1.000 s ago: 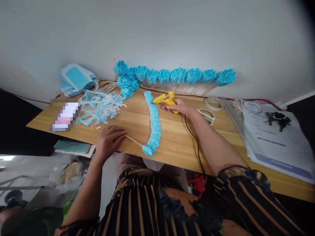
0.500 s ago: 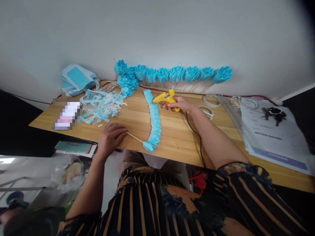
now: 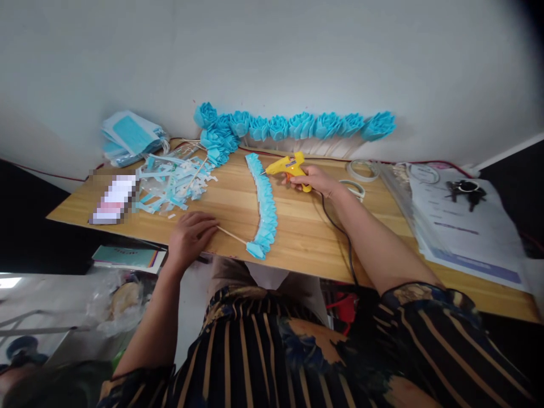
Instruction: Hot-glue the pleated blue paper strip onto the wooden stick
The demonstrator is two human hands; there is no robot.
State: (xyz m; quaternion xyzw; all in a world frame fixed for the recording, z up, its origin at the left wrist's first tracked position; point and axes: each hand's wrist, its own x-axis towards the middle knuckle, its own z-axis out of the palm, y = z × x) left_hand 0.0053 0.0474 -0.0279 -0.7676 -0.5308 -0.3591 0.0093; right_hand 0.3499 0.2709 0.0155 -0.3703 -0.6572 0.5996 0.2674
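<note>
My left hand [image 3: 192, 237] is closed on a thin wooden stick [image 3: 232, 234] at the table's front edge. The stick's far end meets the near end of a long, pleated blue strip [image 3: 267, 212], which curves away across the tabletop. In my right hand [image 3: 315, 178] is a yellow hot glue gun [image 3: 285, 165], gripped round its handle. Its metal nozzle points left at the strip's upper part; whether it touches cannot be made out. A black cord trails from the gun toward the front edge.
Blue flowers on sticks [image 3: 301, 126] line the wall. Blue-white scraps [image 3: 181, 178], stacked face masks [image 3: 134, 133] and a phone [image 3: 114, 198] lie left on the wooden table [image 3: 212, 201]. Tape rolls [image 3: 362, 170], keys [image 3: 466, 190] and papers [image 3: 463, 229] are on the right.
The glue gun's nozzle has moved slightly up along the strip toward its far end. My left hand keeps its hold on the stick. The whole view has shifted a little.
</note>
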